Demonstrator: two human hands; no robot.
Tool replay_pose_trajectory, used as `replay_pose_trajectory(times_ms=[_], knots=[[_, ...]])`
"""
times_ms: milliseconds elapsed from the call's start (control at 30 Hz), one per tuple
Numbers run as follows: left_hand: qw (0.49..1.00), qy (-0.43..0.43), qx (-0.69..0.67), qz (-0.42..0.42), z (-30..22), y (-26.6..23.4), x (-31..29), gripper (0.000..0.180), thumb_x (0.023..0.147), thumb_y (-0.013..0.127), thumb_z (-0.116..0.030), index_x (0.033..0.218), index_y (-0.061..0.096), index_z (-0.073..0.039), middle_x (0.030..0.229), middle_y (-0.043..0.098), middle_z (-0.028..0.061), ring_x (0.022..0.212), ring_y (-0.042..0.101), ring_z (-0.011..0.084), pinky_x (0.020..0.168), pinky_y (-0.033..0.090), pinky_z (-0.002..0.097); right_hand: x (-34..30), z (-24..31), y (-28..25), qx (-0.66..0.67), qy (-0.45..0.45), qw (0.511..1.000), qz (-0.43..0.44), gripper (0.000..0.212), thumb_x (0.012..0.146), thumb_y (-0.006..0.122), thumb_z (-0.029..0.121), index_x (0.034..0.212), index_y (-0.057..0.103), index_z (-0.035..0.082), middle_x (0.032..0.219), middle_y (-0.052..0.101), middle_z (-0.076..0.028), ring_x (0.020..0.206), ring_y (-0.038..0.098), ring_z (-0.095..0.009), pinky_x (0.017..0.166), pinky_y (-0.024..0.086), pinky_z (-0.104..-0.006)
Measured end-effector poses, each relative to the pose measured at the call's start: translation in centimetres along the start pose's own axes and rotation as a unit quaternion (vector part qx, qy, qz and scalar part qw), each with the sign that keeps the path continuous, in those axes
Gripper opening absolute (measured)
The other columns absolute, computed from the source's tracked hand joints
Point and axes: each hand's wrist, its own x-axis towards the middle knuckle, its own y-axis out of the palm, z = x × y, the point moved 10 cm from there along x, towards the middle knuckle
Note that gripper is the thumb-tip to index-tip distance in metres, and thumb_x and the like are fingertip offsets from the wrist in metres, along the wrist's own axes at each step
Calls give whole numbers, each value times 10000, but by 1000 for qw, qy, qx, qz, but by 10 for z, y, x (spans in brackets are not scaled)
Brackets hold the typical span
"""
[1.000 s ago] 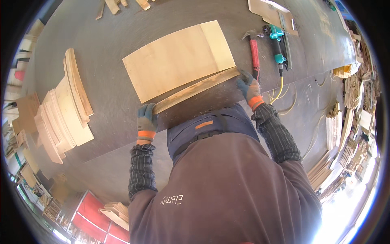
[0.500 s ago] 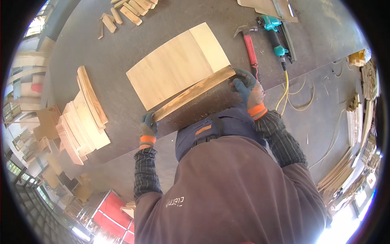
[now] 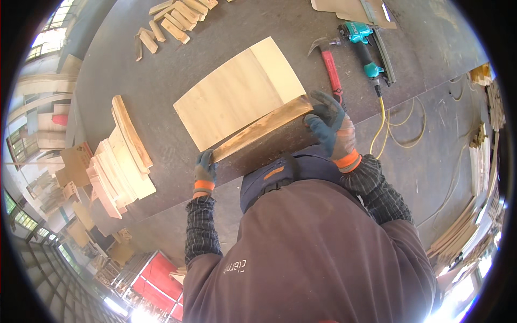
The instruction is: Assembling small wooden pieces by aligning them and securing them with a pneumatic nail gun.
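Observation:
A long wooden strip (image 3: 263, 128) with a rough, darker face lies along the near edge of a pale wooden panel (image 3: 231, 91) on the table. A narrow gap shows between them toward the left. My left hand (image 3: 204, 171), in a grey-blue glove with an orange cuff, has its fingers closed on the strip's left end. At the other end, my right hand (image 3: 335, 129), gloved alike, has fingers and thumb spread on either side of the strip's tip. A lighter board section (image 3: 277, 67) forms the panel's right part.
A claw hammer (image 3: 332, 72) with a red handle and a teal air nailer (image 3: 366, 51) on a yellow hose (image 3: 381, 124) lie to the right. Stacked boards (image 3: 121, 167) sit left. Several small wood blocks (image 3: 175, 27) lie at the far side, cardboard (image 3: 344, 8) far right.
The strip's right end now sits closer to the panel edge, narrowing the gap. My right hand's fingers have spread from around the strip's end. The whole view has shifted slightly.

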Motion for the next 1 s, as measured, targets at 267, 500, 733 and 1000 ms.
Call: replay_pose_trajectory(times_ms=[267,500,733,1000], knots=[[996,35,-20,78,-15,3,6,429,873,634,88,1282,677,-33,1236,688,210,1166,668,424,1001,546,432,-1,-18,-13,-9,63,998,18,474,988,745,53,1439,602,21,1197,723,-59,977,654,-94,833,565,-246],[999,-2,41,-28,8,0,0,447,886,650,53,1317,675,-60,1285,674,223,1190,650,445,1001,547,467,38,-85,-50,-148,-8,987,54,456,983,691,16,1432,616,38,1201,735,-74,1002,680,-142,875,569,-285],[983,-28,102,-147,0,-2,-13,543,887,709,-36,1419,598,-45,1346,639,265,1247,620,463,1044,536,480,67,-100,-75,-502,-112,857,31,475,936,724,92,1395,623,22,1257,737,-180,1122,732,-282,957,573,-373],[975,-129,-113,-143,69,-6,18,600,901,612,8,1488,510,80,1436,639,270,1314,640,315,1123,485,406,122,-105,-43,-500,-38,865,3,488,907,743,254,1363,678,94,1206,767,-165,1112,745,-299,967,572,-409]])
